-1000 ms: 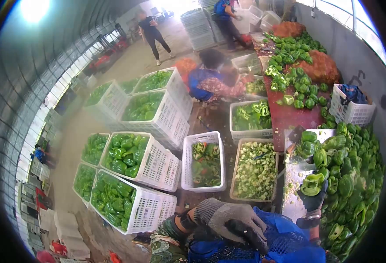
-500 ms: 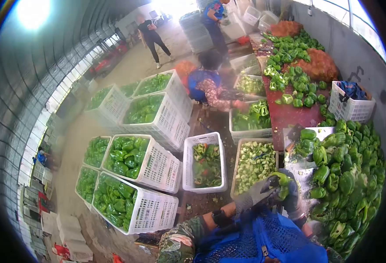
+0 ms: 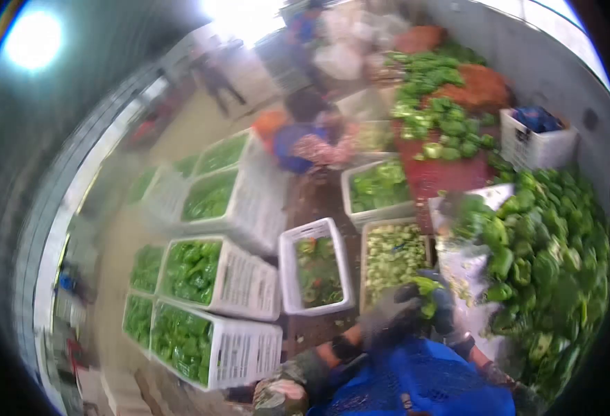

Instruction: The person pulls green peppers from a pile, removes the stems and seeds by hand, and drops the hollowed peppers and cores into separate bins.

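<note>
Green bell pepper (image 3: 427, 287) between both gloved hands, just off desk's (image 3: 482, 324) left edge. Right hand (image 3: 445, 310) on pepper's right, fingers clamped on it. Left hand (image 3: 387, 312) close on other side; blurry, can't tell if fingers grip. Pepper's long way unclear.

Left glove (image 3: 386, 310): grey, darker patches. Right glove (image 3: 443, 313): dark blue-grey. Bell pepper (image 3: 427, 291) between gloves: bright yellow-green. Wearer's vest (image 3: 423, 381): vivid blue. Left sleeve (image 3: 306, 374): mottled camouflage green. Worktop (image 3: 452, 265): whitish, pale-green flecks. Pepper heap (image 3: 547, 270) along worktop's right edge: mid to dark green. Table (image 3: 447, 177): deep red. Sack (image 3: 484, 89) at table's right edge: orange-brown.
</note>
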`<state>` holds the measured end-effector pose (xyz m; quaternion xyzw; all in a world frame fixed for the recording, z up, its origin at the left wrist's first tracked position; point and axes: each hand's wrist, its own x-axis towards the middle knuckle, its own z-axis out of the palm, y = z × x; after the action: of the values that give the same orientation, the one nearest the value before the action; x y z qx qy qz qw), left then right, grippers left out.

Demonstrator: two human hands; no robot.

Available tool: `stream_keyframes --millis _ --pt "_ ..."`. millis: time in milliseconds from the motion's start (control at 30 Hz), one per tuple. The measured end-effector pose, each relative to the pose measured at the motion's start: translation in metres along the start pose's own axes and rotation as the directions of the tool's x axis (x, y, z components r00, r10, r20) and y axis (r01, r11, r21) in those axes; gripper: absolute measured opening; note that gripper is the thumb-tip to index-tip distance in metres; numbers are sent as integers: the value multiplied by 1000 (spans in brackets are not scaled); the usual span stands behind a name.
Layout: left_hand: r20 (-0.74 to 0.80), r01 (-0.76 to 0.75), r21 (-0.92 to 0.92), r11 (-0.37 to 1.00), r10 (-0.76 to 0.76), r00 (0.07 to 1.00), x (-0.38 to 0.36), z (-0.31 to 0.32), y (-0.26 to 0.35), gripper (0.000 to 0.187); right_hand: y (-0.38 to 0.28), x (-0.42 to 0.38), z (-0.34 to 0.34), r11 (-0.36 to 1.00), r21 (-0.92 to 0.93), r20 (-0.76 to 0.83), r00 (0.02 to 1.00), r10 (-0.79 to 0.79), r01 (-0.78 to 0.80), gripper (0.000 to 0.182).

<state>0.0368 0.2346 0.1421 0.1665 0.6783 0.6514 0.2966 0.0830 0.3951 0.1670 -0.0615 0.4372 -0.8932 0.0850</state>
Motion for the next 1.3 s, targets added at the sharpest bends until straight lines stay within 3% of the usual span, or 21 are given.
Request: stream_keyframes --millis 67,100,167,267,333,433,533,567,600,667,733,767,800,867,900,1000,1033,1133,1233,1267,1300 --pt "-51 95 203 975 -86 995 -3 -33 12 31 17 -6 -34 999 -5 -201 979 -37 37 42" --pt "-202 108 209 972 -65 977 -14 -73 30 32 27 -14 -68 921 -362 -182 958 -220 143 45" --pt "-564 -33 182 983 132 815 -59 -159 86 32 33 -13 -92 834 -525 -136 951 -278 169 48" --pt "-806 -490 284 824 482 344 -147 -232 193 33 45 -39 -125 989 19 -371 920 -128 145 49" --pt "-792 -635 322 702 568 226 -172 -232 229 34 37 -52 -132 970 109 -439 886 -147 215 48" --pt "-717 -510 166 844 458 524 -131 -188 181 35 43 -60 -152 965 191 -458 886 -75 180 50" --pt "-358 -90 2 996 85 930 -45 -95 69 36 43 -48 -132 888 -429 -417 837 -356 164 52" --pt "-180 14 18 1000 -11 984 -20 -56 36 37 41 -39 -128 967 -149 -445 860 -252 207 53" --pt "-58 43 67 997 -39 998 1 -24 20 37 36 -27 -121 963 141 -439 887 -146 228 55" --pt "18 17 343 939 -24 1000 29 25 43 37 11 -12 -88 971 -22 -362 904 -228 236 59" --pt "-41 -104 374 922 129 991 47 47 -18 37 2 -5 -73 972 -109 -301 925 -234 210 60" --pt "-82 -104 452 886 157 984 53 57 -20 38 11 -5 -78 908 -346 -297 891 -344 235 60" --pt "-117 -98 526 845 186 976 58 64 -23 38 10 -4 -74 946 -240 -344 892 -294 219 59" --pt "-87 -20 469 883 69 994 65 63 -52 40 1 -6 -52 984 -20 -423 890 -169 177 59" --pt "-68 19 442 897 12 998 68 58 -48 41 -17 -9 -39 981 -114 -358 914 -189 158 56" --pt "140 -7 111 994 -9 990 69 54 -27 40 4 -16 -43 987 29 -337 931 -141 160 51" --pt "92 -49 107 993 39 995 72 53 -47 34 9 -12 -37 984 1 -424 891 -160 177 53" --pt "-18 -65 562 824 90 996 72 37 -68 31 12 -2 -17 980 -113 -473 858 -199 164 52" --pt "51 -174 477 861 171 984 72 5 -63 32 33 13 -27 965 -203 -380 895 -233 165 47" --pt "57 -181 470 864 174 983 66 -7 -50 32 44 17 -38 977 -65 -447 870 -209 202 48" --pt "70 -45 494 868 12 997 59 -23 -16 32 58 18 -53 968 76 -513 842 -167 239 49"
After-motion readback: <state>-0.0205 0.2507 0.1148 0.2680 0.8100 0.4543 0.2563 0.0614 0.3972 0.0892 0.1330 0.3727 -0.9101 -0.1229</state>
